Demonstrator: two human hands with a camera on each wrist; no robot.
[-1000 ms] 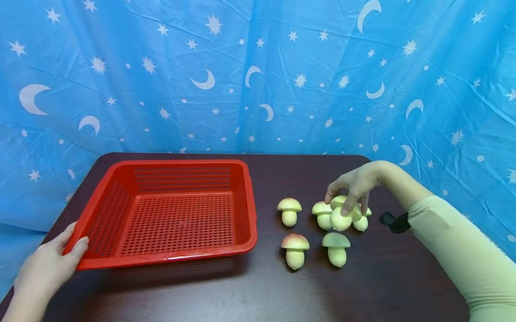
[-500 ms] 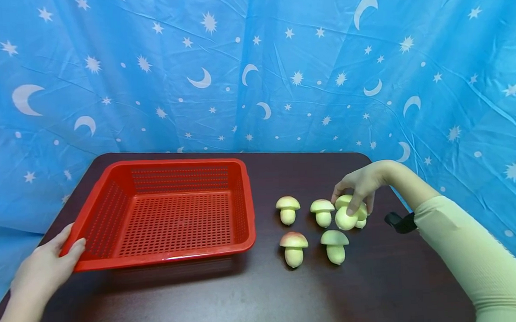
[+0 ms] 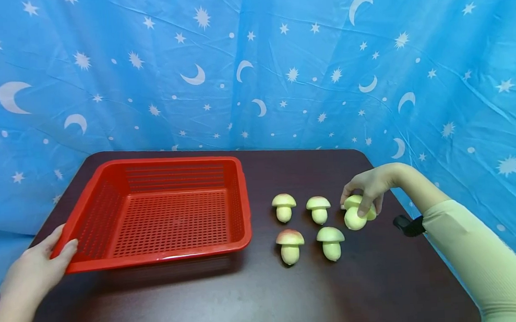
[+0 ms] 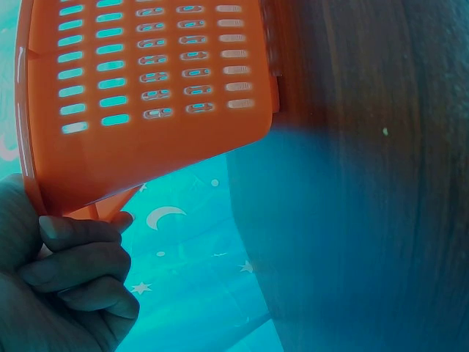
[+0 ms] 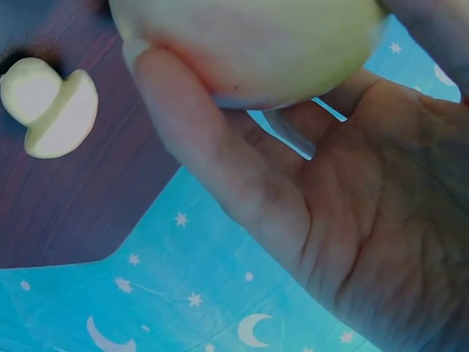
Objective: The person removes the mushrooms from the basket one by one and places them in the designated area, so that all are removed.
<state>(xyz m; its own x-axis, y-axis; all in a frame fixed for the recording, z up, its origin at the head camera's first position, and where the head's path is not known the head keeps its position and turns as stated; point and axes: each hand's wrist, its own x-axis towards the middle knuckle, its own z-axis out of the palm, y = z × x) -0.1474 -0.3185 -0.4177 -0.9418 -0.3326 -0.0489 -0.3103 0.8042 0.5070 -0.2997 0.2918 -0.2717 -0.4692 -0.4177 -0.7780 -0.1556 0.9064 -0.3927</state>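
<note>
My left hand [image 3: 35,267] grips the left rim of a red plastic basket [image 3: 158,256], its fingers curled at the corner in the left wrist view. The basket has slotted sides, a mesh floor and nothing in it. At the right, my right hand [image 3: 369,189] pinches a pale yellow-green toy mushroom [image 3: 354,219] between thumb and fingers, stem pointing toward me. In the right wrist view its rounded cap [image 5: 256,51] shows a reddish patch. Nearest to that hand on the table is a pale mushroom [image 3: 319,211]. Whatever lies behind the held mushroom is hidden.
Between basket and right hand lie a pale mushroom [image 3: 283,207], a red-capped mushroom [image 3: 289,246] and a green-capped mushroom [image 3: 331,243]. The dark wooden table [image 3: 195,303] has a blue moon-and-star curtain [image 3: 221,109] behind it. A black strap [image 3: 410,225] hangs at the right wrist.
My right hand has moved right with the mushroom, away from the pale one it overlapped. A mushroom partly visible behind the hand is now covered. The left hand keeps its grip; the view shifts slightly.
</note>
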